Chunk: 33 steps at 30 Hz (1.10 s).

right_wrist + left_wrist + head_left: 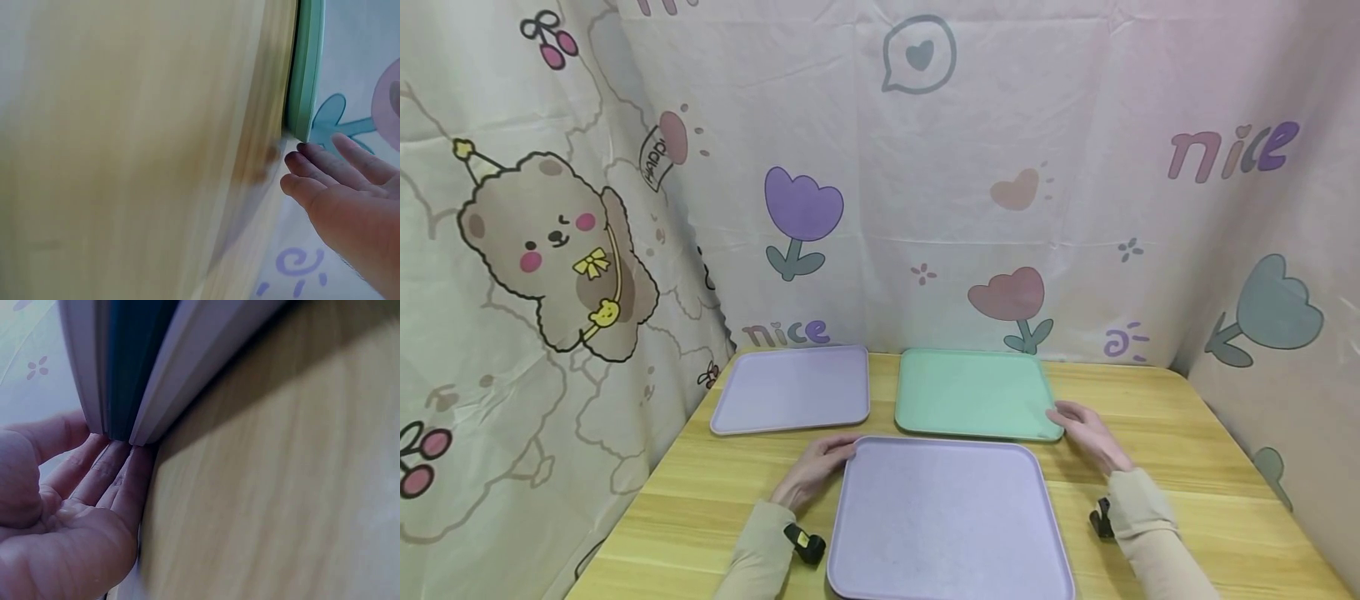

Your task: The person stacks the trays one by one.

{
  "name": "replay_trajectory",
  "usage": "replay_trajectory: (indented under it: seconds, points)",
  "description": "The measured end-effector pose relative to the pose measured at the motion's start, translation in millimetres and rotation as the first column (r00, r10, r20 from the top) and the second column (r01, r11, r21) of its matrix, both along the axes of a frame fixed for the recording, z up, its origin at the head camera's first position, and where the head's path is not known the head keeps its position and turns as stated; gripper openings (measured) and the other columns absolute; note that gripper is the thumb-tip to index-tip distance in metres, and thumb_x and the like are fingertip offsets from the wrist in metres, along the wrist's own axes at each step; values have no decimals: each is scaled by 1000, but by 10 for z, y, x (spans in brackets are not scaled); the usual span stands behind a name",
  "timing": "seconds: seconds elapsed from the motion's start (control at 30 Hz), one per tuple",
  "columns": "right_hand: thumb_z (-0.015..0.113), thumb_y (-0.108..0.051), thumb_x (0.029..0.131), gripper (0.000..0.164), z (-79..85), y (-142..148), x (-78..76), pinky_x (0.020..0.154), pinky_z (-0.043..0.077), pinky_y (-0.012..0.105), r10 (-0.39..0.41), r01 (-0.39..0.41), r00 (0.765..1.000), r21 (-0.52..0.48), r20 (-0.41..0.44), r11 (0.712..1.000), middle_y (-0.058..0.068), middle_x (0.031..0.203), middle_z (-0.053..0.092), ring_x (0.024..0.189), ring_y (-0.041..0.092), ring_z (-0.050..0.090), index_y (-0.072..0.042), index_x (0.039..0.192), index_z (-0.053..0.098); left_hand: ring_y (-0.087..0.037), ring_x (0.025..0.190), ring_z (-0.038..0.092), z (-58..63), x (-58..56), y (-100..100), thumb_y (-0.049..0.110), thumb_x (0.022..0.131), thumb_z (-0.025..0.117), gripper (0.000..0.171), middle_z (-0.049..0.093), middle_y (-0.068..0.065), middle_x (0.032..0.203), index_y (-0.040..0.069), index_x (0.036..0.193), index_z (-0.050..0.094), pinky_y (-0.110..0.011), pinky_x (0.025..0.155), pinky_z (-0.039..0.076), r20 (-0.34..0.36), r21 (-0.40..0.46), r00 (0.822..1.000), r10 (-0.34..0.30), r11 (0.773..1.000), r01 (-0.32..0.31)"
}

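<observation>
A lavender tray point(951, 517) lies at the front of the wooden table, on top of a stack. In the left wrist view the stack's edges show a teal tray point(134, 375) between two pale layers. My left hand point(816, 471) touches the stack's far left corner, its fingers point(119, 469) extended against the edges and the thumb near the upper rim. Farther back lies a green tray point(973, 392). Beside its near right corner is my right hand point(1090, 433), fingers point(319, 169) fairly straight, with nothing held; whether the fingertips touch the rim I cannot tell.
Another lavender tray point(793, 389) lies at the back left, with a gap between it and the green one. A patterned curtain point(925, 192) hangs behind the table point(1150, 417) and along its sides.
</observation>
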State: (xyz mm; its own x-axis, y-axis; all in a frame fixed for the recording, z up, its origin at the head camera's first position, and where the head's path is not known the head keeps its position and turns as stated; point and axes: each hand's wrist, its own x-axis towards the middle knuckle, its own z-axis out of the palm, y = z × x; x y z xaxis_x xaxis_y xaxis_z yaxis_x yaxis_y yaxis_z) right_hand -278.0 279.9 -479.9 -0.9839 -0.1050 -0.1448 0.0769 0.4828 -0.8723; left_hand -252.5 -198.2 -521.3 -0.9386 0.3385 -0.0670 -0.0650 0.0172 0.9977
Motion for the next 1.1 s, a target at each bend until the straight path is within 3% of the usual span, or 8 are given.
replay_trajectory:
  seconds: [0.17,0.4,0.53,0.67,0.8,1.0,1.1]
  points:
    - [49,-37,105,75,-2,-114,-13,123,22,62,25,-25,1000,7,-18,1000,39,157,24,146,53,26,14,153,21,-1,104,62,-9,-9,13,10,101,57,48,67,-11,129,-16,140,46,-16,93,51,6,0,1000,9,1000,-9]
    - [50,-37,105,74,-3,-190,-40,122,24,62,37,-37,999,14,-31,999,38,157,26,145,53,28,14,152,23,-1,105,62,7,-29,17,11,102,57,48,66,-11,132,-16,141,46,-17,94,51,23,17,1000,-18,1000,18]
    - [49,-30,106,70,-8,-173,-90,123,22,63,29,-30,999,-22,-24,999,38,158,24,146,53,26,14,153,20,-7,111,63,91,-84,-26,11,103,54,47,62,-21,137,-15,141,46,-20,99,52,24,-30,999,-46,998,47]
    - [49,-23,106,66,-7,-141,-166,124,20,62,-6,4,1000,-83,-30,997,39,158,23,147,52,25,15,152,20,-29,124,63,254,-263,-49,13,103,54,47,54,-34,141,-15,141,45,-32,108,51,-77,-148,995,-67,987,55]
    - [49,-21,105,65,-4,-124,-250,125,21,59,-27,22,999,-110,-43,994,39,157,25,147,51,26,16,152,21,-46,134,52,371,-531,8,12,104,51,50,48,-38,144,-17,144,40,-44,113,46,-158,-226,982,-107,972,69]
    - [49,-15,105,64,-43,-128,-376,124,27,56,-37,34,999,-183,-16,983,40,157,25,146,50,29,16,152,18,-47,146,36,442,-860,216,10,105,47,54,36,-35,154,-16,149,31,-53,124,29,-120,-301,988,-94,952,54]
    - [47,-10,105,64,-74,-136,-435,125,26,55,-26,28,1000,-259,11,965,41,157,22,148,49,26,16,153,15,-46,147,33,482,-961,311,11,105,47,54,37,-33,155,-15,149,32,-54,126,24,-125,-397,988,-86,917,30]
